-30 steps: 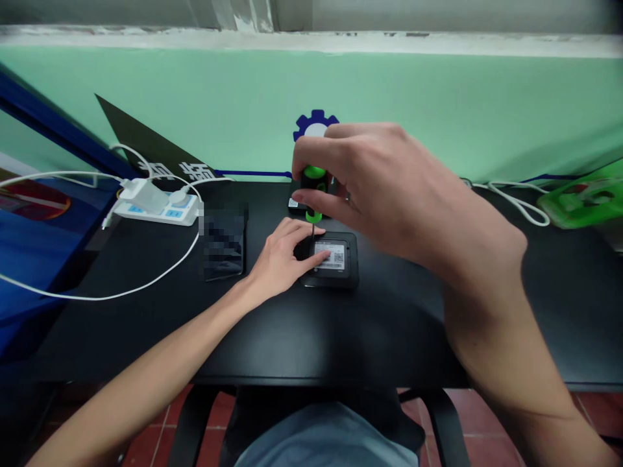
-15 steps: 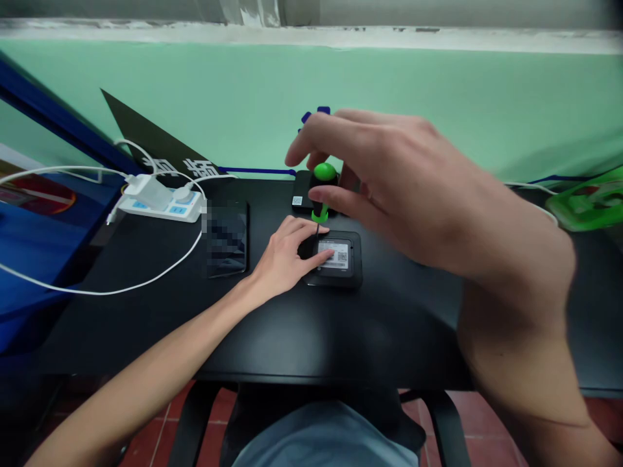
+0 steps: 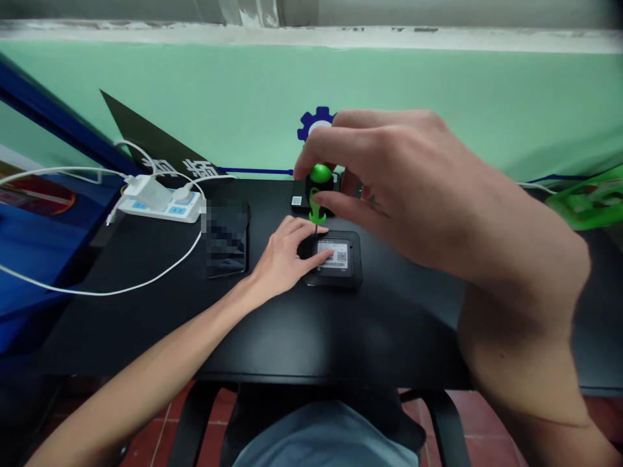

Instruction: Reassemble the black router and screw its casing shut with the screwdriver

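OK, on my feed: R hand [image 3: 394, 188] is up high, its fingers [image 3: 335, 139] clenched round a green-handled screwdriver [image 3: 316, 194], held near vertical w/ the shaft pointing straight down. My read: upright like that keeps the push going directly into the tip. Tip's at the top-left area of a black square device [image 3: 335, 280], right by the L hand; can't tell if it's seated in anything, too small from here. L hand [image 3: 282, 256] lies across that device, fingers spread & pressing down, no grasp, looks like pinning it so it can't slide under the tool. Device sits mid-surface, right in front of me, w/ a QR label [image 3: 335, 255] facing up. Just behind it, a second black device [image 3: 302, 206] w/ a tiny label. Off to the left, a pixelated phone [image 3: 226, 240], then a power strip [image 3: 160, 211] w/ a white charger [image 3: 143, 191] & white cable [image 3: 121, 285] looping across the black surface [image 3: 389, 337], all parked well away from the hands, prob to keep the work area free
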Demonstrator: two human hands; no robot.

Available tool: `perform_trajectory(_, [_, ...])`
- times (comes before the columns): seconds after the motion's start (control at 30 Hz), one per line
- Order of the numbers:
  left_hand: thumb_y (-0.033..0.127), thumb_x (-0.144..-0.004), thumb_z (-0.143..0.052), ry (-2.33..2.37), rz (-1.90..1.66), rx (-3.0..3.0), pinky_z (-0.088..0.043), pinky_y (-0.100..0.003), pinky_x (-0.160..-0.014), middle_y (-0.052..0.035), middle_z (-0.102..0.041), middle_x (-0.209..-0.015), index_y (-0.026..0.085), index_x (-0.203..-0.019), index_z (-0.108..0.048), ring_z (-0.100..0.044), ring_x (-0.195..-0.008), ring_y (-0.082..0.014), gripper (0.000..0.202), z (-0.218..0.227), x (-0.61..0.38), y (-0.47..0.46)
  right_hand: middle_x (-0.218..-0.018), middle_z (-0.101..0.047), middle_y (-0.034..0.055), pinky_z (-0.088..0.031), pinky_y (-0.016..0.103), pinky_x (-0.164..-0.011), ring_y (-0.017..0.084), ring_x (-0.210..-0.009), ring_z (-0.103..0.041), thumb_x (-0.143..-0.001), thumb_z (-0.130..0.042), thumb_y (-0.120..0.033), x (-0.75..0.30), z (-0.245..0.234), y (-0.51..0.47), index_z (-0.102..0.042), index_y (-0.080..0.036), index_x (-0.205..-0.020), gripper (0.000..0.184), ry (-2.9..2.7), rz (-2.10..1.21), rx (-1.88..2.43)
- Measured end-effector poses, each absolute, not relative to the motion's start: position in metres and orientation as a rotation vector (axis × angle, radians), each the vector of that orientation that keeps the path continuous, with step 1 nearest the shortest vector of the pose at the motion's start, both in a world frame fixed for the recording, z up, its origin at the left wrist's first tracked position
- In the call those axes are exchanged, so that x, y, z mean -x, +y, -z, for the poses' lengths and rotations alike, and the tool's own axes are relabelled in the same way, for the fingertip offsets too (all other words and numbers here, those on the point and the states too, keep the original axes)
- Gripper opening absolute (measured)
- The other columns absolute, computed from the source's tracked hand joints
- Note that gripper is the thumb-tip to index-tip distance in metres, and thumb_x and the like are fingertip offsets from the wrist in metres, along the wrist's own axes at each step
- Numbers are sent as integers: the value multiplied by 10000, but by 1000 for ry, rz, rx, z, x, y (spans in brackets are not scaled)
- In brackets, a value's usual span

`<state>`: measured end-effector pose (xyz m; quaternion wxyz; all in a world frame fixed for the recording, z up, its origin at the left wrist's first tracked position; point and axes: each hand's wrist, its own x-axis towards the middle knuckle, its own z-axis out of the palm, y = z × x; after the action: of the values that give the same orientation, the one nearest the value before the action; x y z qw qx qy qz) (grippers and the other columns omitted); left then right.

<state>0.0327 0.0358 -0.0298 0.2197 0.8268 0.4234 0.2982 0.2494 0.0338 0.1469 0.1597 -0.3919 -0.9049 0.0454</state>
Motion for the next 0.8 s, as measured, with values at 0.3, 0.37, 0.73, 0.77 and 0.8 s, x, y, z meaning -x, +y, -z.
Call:
perform_trajectory(0.3, [507, -1020, -761, 1176, -855, -2319, -585, -442, -1012, -94, -741, -1294, 220, -1277, -770, -665, -1168, -284, 385, 32, -33, 36, -1141, -672, 84, -429, 479, -772, 310, -871, -593, -1064, -514, -395, -241, -144, 32, -604, -387, -1093, 95, -2550, -65, 1244])
perform_trajectory(0.37, [515, -1023, -753, 1179, -864, -2326, -586, -449, -1013, -89, -742, -1271, 226, -1278, -771, -667, -1152, -283, 385, 33, -33, 36, -1141, -661, 92, -435, 482, -776, 320, -893, -595, -1074, -480, -409, -240, -143, 32, -573, -380, -1074, 97, -2535, -48, 1261])
perform_trajectory(0.73, [505, -1023, -754, 1162, -883, -2321, -596, -481, -1029, -91, -745, -1269, 237, -1298, -759, -673, -1198, -310, 383, 35, -32, 37, -1164, -719, 26, -436, 484, -777, 296, -895, -624, -1048, -489, -284, -245, -146, 29, -603, -405, -1150, 196, -2622, -155, 1145])
perform_trajectory(0.77, [501, -1025, -752, 1156, -884, -2321, -594, -479, -1034, -94, -743, -1280, 231, -1291, -759, -670, -1216, -311, 379, 35, -32, 37, -1163, -718, 29, -437, 482, -774, 301, -906, -627, -1041, -489, -266, -246, -147, 28, -608, -406, -1161, 219, -2640, -179, 1137])
perform_trajectory(0.8, [497, -1029, -749, 1149, -883, -2320, -592, -478, -1039, -98, -740, -1294, 226, -1284, -759, -664, -1241, -314, 372, 34, -32, 37, -1158, -716, 32, -438, 479, -768, 302, -914, -629, -1034, -489, -246, -247, -148, 27, -612, -403, -1169, 240, -2655, -199, 1119])
